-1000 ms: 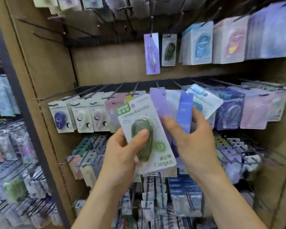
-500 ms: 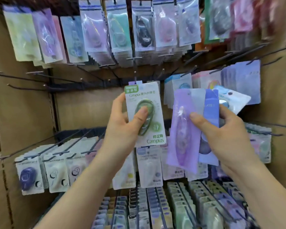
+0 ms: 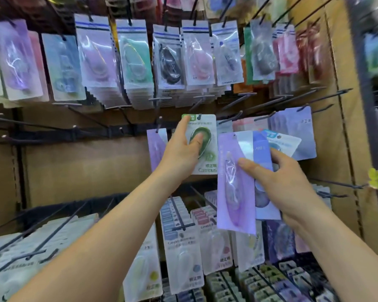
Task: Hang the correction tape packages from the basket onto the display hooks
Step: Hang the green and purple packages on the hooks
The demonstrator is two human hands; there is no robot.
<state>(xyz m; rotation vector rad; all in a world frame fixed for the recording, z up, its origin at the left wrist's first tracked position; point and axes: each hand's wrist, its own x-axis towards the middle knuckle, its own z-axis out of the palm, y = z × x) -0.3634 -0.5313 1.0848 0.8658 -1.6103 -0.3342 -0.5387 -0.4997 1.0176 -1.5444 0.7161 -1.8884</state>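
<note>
Reference item: green Campus package [image 3: 208,149], at mid-height of the display.

1. Brown back panel [image 3: 85,166]: extends behind and to the left of the reference item. Dark wire hooks project from it.
2. Upper row of hanging packages [image 3: 135,59]: above the reference item, densely stacked on their hooks.
3. Lower row of hanging packages [image 3: 183,253]: below the reference item.
4. Fan of packages [image 3: 234,192]: just right of the reference item and slightly lower. A long purple package lies in front, with blue and white ones behind it.
5. Right hand [image 3: 288,186]: right of the reference item. It grasps the fan, thumb across the front; the other fingers are hidden behind.
6. Left hand [image 3: 181,155]: overlaps the left half of the reference item. The thumb presses on the green blister and the index finger extends to the top-left corner. The remaining fingers are hidden behind the card.
7. Hook tip [image 3: 199,116]: at the top edge of the reference item. It cannot be determined whether the hook passes through the card's hole.
</note>
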